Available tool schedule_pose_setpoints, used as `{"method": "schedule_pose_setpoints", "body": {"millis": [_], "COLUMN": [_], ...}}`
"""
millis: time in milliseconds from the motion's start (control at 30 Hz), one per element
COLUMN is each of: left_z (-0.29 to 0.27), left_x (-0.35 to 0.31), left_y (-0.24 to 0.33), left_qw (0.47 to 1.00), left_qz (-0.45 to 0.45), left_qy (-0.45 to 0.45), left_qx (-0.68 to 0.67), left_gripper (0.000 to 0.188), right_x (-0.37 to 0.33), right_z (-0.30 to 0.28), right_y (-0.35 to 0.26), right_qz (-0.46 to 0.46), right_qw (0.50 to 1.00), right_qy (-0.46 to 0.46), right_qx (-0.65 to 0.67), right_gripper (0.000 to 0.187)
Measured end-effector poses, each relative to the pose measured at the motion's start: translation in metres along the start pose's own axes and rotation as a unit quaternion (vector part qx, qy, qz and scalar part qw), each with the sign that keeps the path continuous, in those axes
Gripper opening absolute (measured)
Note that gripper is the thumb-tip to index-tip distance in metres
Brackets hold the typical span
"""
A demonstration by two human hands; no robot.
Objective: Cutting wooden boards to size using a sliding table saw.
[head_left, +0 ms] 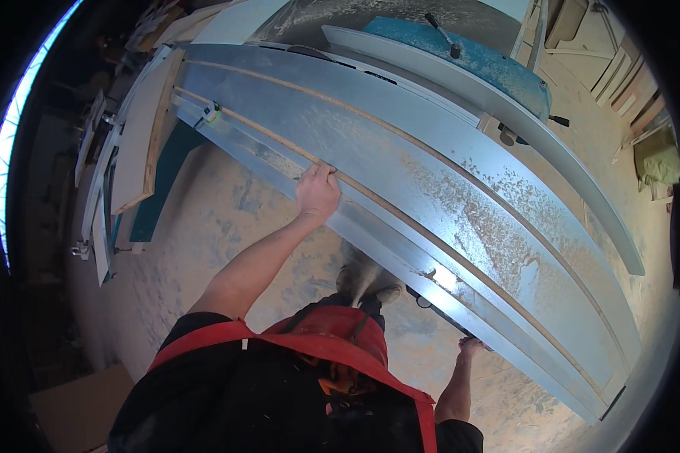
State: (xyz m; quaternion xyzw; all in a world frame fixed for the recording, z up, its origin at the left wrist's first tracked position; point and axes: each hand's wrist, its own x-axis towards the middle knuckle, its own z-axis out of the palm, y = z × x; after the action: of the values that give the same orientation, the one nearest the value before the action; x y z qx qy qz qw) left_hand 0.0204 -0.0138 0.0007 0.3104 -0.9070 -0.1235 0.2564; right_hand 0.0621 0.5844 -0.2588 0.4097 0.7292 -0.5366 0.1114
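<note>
My left hand (pixel 319 195) is closed, its fingers curled over a long, narrow brown strip (pixel 400 214) that runs lengthwise along the metal saw table (pixel 370 143). Farther right and nearer me, my right hand (pixel 472 347) has its fingers wrapped at the table's front edge, partly hidden by that edge. Between the hands lies a metal rail (pixel 385 235) with dust along it. A small green-and-black fitting (pixel 211 113) sits on the rail's far left part. A second brown line (pixel 431 147) crosses the tabletop beyond the first.
A long metal fence (pixel 499 102) with a dusty teal housing (pixel 461 57) and black handles stands at the far side. Sawdust (pixel 483 226) lies scattered over the right half of the table. At left, a pale board (pixel 145 136) leans by the table end. Dust covers the floor (pixel 196 219).
</note>
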Motion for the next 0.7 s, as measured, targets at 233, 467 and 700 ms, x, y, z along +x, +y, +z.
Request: {"method": "schedule_pose_setpoints", "body": {"millis": [233, 467, 700], "left_z": [-0.001, -0.002, -0.003], "left_x": [0.000, 0.003, -0.002], "left_y": [-0.003, -0.002, -0.001], "left_qw": [1.000, 1.000, 1.000], "left_qz": [0.007, -0.005, -0.001], "left_qy": [-0.002, -0.013, -0.018], "left_qx": [0.003, -0.005, 0.003], "left_gripper": [0.020, 0.018, 0.019], "right_x": [-0.011, -0.011, -0.010], "right_z": [0.005, 0.006, 0.001], "right_y": [-0.005, -0.006, 0.000], "right_qz": [-0.003, 0.010, 0.014], "right_qw": [1.000, 0.999, 0.999], "right_qy": [0.005, 0.013, 0.010], "right_qx": [-0.014, 0.038, 0.046], "right_gripper": [0.055, 0.052, 0.047]}}
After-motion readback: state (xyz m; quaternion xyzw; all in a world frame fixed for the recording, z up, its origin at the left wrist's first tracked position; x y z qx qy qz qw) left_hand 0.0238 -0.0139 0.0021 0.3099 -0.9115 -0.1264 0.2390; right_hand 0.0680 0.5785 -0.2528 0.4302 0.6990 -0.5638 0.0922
